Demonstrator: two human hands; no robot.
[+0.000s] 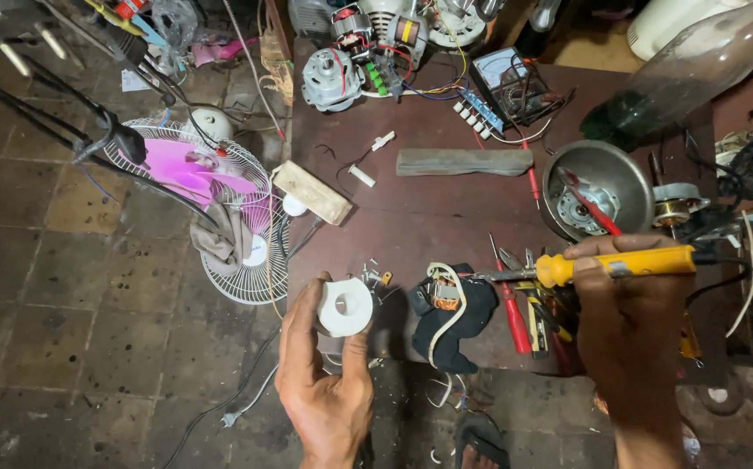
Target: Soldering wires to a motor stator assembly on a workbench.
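Pink fan (211, 187) — steel bowl (598, 187)

1. head view, the only view: worn on the head, looking steeply down.
2. faces a workbench (429, 217) ahead, tiled floor (64, 287) at left.
3. near: both forearms enter from the lower edge, hands at arm's reach.

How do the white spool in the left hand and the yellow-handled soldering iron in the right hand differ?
The white spool is round with a centre hole; the soldering iron is long and thin. The spool is plain white, the iron yellow with a metal tip. The spool faces the camera; the iron lies level, tip pointing left. Each is held above the table.
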